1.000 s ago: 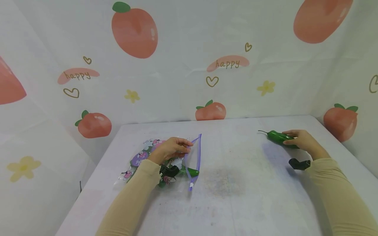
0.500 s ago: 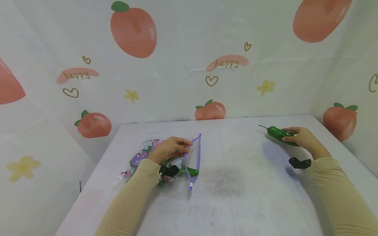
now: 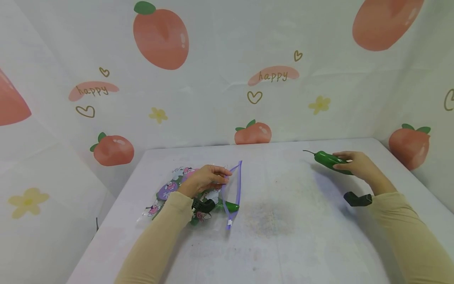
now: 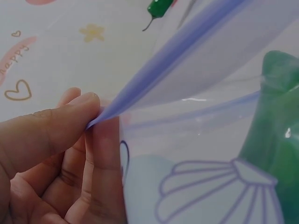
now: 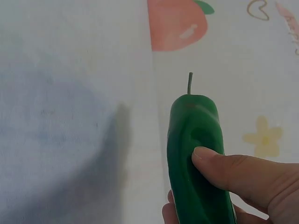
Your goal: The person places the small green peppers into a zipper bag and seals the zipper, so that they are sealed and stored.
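Near the tabletop's (image 3: 283,236) far right corner, a green pepper (image 3: 328,161) is held clamped in the right hand (image 3: 358,165), lifted clear. Toward the left edge, the zip bag's (image 3: 184,193) purple rim is pinched open by the left hand (image 3: 203,180). Carrying across to the mouth seems required next. Bag contents are only partly discernible.

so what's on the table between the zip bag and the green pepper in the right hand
Nothing: in the head view the stretch of table between the zip bag and the green pepper in the right hand is bare, apart from stains.
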A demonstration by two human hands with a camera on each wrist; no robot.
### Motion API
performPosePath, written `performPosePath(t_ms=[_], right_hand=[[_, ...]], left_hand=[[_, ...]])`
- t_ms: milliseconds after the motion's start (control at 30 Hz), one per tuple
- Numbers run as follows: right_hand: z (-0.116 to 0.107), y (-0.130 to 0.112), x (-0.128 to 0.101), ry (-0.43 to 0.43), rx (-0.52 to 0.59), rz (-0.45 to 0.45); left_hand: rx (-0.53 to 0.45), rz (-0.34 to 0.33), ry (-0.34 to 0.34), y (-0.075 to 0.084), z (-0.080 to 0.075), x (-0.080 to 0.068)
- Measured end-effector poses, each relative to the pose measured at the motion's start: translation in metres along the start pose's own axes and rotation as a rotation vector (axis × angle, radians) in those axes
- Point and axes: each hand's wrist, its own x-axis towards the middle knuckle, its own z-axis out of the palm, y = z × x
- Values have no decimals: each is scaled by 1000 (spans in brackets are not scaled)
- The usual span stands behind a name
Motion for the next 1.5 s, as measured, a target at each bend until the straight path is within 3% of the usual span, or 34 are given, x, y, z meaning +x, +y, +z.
performPosePath(t_ms=[733, 1500], right_hand=[[15, -48, -12, 4, -9, -117], [53, -90, -28, -6, 38, -230]], left_hand=[[1, 13, -6, 0, -1, 0], [5, -6, -4, 2, -1, -1]])
